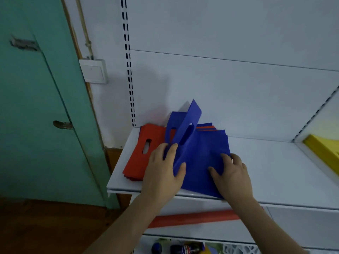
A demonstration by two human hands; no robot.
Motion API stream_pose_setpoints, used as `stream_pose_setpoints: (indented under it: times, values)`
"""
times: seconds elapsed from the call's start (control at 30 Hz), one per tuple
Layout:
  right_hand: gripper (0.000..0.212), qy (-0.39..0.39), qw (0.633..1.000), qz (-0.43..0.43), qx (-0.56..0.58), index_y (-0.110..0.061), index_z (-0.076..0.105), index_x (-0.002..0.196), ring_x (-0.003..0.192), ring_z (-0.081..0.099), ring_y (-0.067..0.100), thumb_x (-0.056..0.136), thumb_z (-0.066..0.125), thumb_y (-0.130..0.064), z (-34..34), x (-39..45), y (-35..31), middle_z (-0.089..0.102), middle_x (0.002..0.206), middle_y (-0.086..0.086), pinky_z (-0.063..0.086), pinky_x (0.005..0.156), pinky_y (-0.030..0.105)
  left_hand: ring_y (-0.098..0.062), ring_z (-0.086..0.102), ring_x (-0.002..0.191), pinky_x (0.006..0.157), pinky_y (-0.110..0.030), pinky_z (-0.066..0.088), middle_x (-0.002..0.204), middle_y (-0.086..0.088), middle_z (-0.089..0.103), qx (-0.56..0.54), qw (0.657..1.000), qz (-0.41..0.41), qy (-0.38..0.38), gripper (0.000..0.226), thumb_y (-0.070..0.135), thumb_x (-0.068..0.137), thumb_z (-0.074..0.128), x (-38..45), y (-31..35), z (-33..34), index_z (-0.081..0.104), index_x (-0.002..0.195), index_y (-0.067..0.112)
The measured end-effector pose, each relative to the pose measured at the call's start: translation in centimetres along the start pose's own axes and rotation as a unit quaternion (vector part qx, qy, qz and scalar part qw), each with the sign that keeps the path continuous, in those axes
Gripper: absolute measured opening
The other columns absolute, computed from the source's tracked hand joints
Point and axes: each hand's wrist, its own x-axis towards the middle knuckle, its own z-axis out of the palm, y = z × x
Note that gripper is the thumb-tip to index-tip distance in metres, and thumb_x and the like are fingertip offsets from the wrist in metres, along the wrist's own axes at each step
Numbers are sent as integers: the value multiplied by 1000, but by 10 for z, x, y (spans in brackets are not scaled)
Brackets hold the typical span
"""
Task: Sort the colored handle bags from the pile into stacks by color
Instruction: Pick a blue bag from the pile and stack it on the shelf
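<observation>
Bags sit on a white shelf (275,173), at its left end, close to the back wall. L hand (163,173) grips a blue bag (185,132) by its handle end: thumb on the near side, fingers curled round the far side, w/ the handle end lifted up off the pile and tilted, cut-out slot visible. R hand (233,173) rests on the blue pile (207,158), fingers bent over the pile's right edge; looks like it's pinching the top sheets but can't tell for sure. Blue pile lies between the 2 hands, front corner reaching the shelf's front edge. Red stack (143,149) lies flat just left of the blue pile, touching/partly under it, handle slot facing up, its near corner hidden behind the L hand. Thin red & blue edges show at the back of the blue pile, so some mixed bags are under there; count unclear. Yellow strip (322,151) at far right of the shelf, well apart from the bags. Red bar (192,217) runs along the front below the shelf. Green door (36,107) at left, light switch (93,70) on the wall beside it. Bottles (187,248) at the bottom, lower level, blurry.
</observation>
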Motion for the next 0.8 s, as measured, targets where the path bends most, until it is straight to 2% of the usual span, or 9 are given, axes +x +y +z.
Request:
stream_pose_setpoints:
  times: [0.1,0.2,0.27,0.33,0.4,0.5,0.6,0.73,0.8]
  values:
    - [65,-7,989,60,133,-21,45,150,121,59,31,91,71,-27,-12,6,10,48,149,9,54,94,44,-13,46,134,109,-34,45,145,6,47,-104,993,-60,8,62,74,92,49,11,1,-8,60,135,30]
    - [80,-41,956,155,246,-20,33,158,101,64,25,85,65,-13,-26,17,19,64,126,2,51,78,38,-9,56,126,105,-39,48,130,14,61,-284,939,-191,-21,48,74,84,59,26,-1,-24,67,114,38]
    - [80,-68,941,197,267,-18,35,157,89,66,21,83,64,-9,-31,24,27,67,103,-6,53,69,38,-9,62,117,99,-37,50,118,16,68,-373,892,-255,-8,35,66,86,66,36,-4,-34,70,107,39]
    - [60,-81,943,201,254,-18,56,138,83,68,22,80,62,-7,-34,29,35,69,95,-6,59,69,44,-13,64,112,94,-35,51,118,10,70,-387,869,-306,-1,29,49,88,75,46,-11,-40,70,112,33]
    - [49,-78,954,175,230,-21,64,123,83,68,22,77,58,-6,-36,30,40,71,95,-6,62,74,48,-17,64,113,89,-34,53,128,1,66,-370,866,-335,-39,45,19,88,78,53,-19,-41,61,129,27]
    - [42,-50,962,118,239,-27,61,118,87,65,19,82,56,-6,-43,27,40,68,98,-12,57,75,43,-22,64,117,92,-41,59,136,-5,62,-344,876,-326,-89,78,-6,84,71,60,-30,-40,47,148,31]
    - [38,19,958,64,278,-33,55,118,93,64,15,90,59,-7,-50,25,38,63,100,-22,49,77,37,-21,67,117,95,-45,60,138,-2,64,-353,886,-285,-93,86,-11,85,67,60,-32,-39,43,151,38]
    - [41,115,923,24,367,-33,52,126,98,59,-7,96,63,-7,-60,21,31,61,110,-28,47,78,26,-3,63,121,85,-21,59,137,17,61,-371,910,-184,-20,81,-12,92,63,59,-24,-48,41,152,37]
    - [42,152,899,23,410,-33,51,126,101,58,-11,96,66,-8,-64,18,28,61,112,-28,47,79,22,6,58,123,91,-12,53,139,22,57,-358,922,-143,22,82,-11,95,62,60,-21,-52,35,156,38]
